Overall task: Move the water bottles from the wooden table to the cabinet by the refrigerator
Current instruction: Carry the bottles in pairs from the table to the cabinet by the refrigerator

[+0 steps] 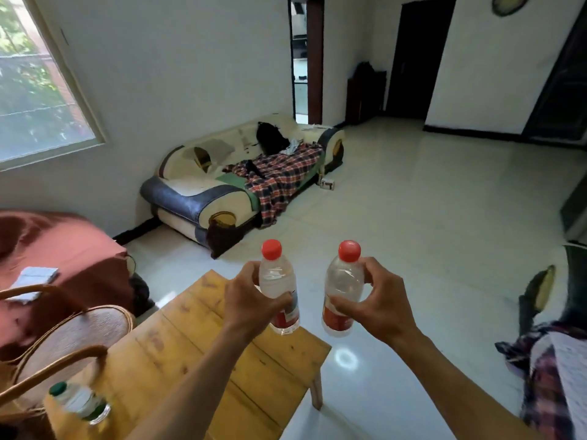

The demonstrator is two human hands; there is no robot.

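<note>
Above the far end of the wooden table [203, 350], the person is holding two red-capped water bottles clear of the surface, one in each hand. The left hand [251, 300] is wrapping its fingers and thumb around the middle of the left bottle [279, 287]; the right hand [374, 306] is gripping the right bottle [343, 287] in the same way, thumb across the label and fingers curling round the far side. Both bottles are standing close to upright, long axes running roughly vertical with caps up; the left one is leaning its cap slightly leftward, and the right one is leaning its cap slightly rightward, so the bases are sitting nearer each other than the caps.

Judging progress: the pick-up appears done for these two, while the carry and placement are remaining. Neither the cabinet nor the refrigerator is showing in this view, so nothing can be said to have been delivered. A green-capped bottle [79, 401] is lying blurred at the near left of the table, beside a wicker chair [73, 338], and is probably awaiting a later trip. A sofa [241, 173] draped with a plaid blanket [282, 179] is standing against the far wall.
</note>
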